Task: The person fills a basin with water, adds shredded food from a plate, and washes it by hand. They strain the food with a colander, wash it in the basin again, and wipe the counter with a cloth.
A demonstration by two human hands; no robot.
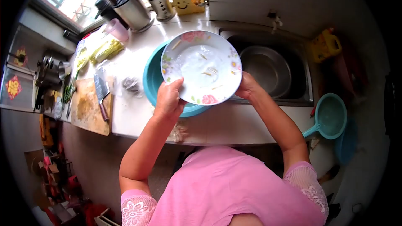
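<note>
A white plate (201,67) with pink roses and small flowers round its rim is held between my two hands. A few thin pale shreds lie on its wet-looking surface. My left hand (169,99) grips the lower left rim, thumb on top. At the right edge, my right hand (248,86) is closed on the rim, its fingers mostly hidden beneath. Below the plate sits a turquoise basin (151,73), largely covered by it.
Right of the basin, a metal bowl (268,71) stands in the sink (309,88). A cleaver (101,90) lies on the cutting board (86,113) at left, near leafy vegetables (106,50). A turquoise dipper (331,115) is at right; a knife block (133,11) stands behind.
</note>
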